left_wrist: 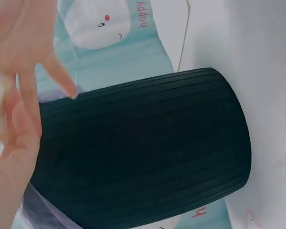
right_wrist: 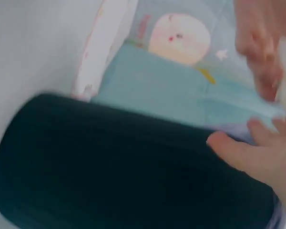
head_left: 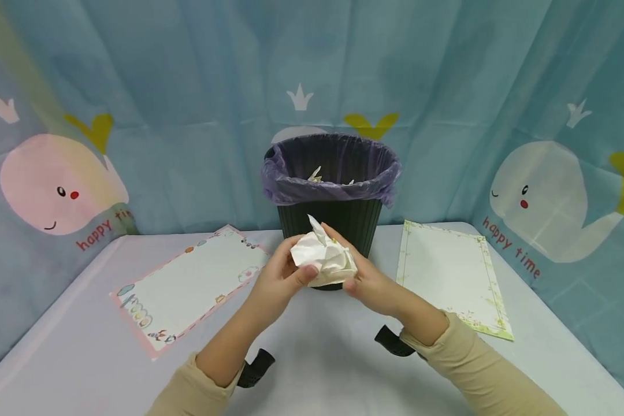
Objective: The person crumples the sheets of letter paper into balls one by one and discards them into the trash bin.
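A crumpled ball of white paper (head_left: 323,258) is held between both hands in front of the bin, one corner sticking up. My left hand (head_left: 277,282) grips its left side, thumb across the front. On the other side my right hand (head_left: 375,288) holds it, with fingers behind and thumb low at the front. Behind the hands stands a dark ribbed trash bin (head_left: 301,216), its rim covered by a purple bag (head_left: 322,193). Bits of crumpled paper (head_left: 315,175) show inside the bin. Both wrist views show the bin's side (left_wrist: 148,148) close beyond the fingers.
Flat on the white table (head_left: 312,358) lie a pink-bordered sheet (head_left: 187,289) at left and a green-bordered sheet (head_left: 447,271) at right. A blue curtain (head_left: 187,173) with printed whales hangs behind and at both sides. Black wrist mounts (head_left: 256,368) show below the forearms.
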Demonstrator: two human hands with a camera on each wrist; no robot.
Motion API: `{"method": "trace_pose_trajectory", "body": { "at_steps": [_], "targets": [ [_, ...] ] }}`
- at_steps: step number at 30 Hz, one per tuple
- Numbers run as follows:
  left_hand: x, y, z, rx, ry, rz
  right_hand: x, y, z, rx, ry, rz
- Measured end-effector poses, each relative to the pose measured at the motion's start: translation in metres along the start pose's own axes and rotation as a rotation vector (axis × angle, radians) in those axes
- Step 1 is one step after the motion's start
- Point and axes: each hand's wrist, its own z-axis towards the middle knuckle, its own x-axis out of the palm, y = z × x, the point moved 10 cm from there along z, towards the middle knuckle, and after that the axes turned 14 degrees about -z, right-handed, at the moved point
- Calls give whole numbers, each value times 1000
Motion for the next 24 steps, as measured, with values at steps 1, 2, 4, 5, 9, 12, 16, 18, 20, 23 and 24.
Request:
{"method": "trace_pose_trajectory", "body": {
  "at_steps": [1, 2, 4, 5, 9, 12, 16, 18, 20, 23, 24],
  "targets": [
    [-1, 0, 0, -32, 13, -25, -1, 2, -2, -18, 36, -17],
    [-2, 2, -1, -74, 26, -32, -3, 4, -3, -36, 58, -57],
    [-2, 5, -2, -155, 65, -49, -8, 7, -5, -73, 80, -132],
    [-1, 8, -3, -193, 83, -54, -11, 7, -6, -79, 82, -172],
    [3, 17, -4, -279, 123, -42, -12, 7, -6, -88, 82, -264],
    [3, 22, -2, -289, 89, -36, -11, 6, -5, -92, 38, -254],
    [7, 17, -2, -188, 96, -15, -19, 2, -4, -68, -135, -209],
    [9, 11, -2, -92, 107, -20, -25, -1, -4, -61, -223, -175],
    [12, 4, -2, -3, 121, -44, -28, -1, -5, -72, -257, -142],
    [12, 1, -1, 33, 107, -77, -22, 5, -4, -144, -173, -136],
    [13, 2, -1, 18, 105, -89, -19, 7, -4, -173, -133, -147]
  ]
}}
